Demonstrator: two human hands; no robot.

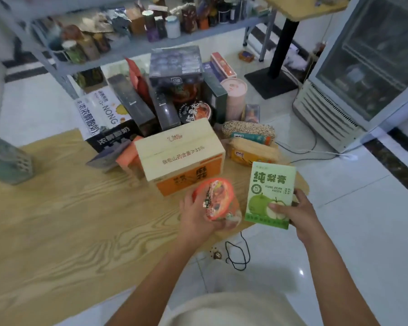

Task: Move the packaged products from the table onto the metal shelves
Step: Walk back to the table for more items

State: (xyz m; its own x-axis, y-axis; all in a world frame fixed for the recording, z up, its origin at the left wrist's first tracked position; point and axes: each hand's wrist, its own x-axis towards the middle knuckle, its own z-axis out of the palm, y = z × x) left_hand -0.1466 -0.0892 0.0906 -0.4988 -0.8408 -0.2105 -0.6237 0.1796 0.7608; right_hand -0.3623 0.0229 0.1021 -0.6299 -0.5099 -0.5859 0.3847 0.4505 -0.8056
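Task partway, by look.
- Left hand (pixel 196 215) grips red-lidded tub (pixel 216 201); contents too blurred to tell.
- Right hand (pixel 295 212) grips green pear-paste box (pixel 270 194).
- Both items at near edge of worktop (pixel 57 220).
- Just beyond hands: cream-and-orange box (pixel 177 149) and heap of packages, unmoved.
- Farther beyond: metal shelves (pixel 137 47), already carrying jars and boxes.

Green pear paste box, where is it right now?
In the head view, right of centre: the green pear paste box is held upright in the right hand at the near right edge of the table, beside the red cup in the left hand.
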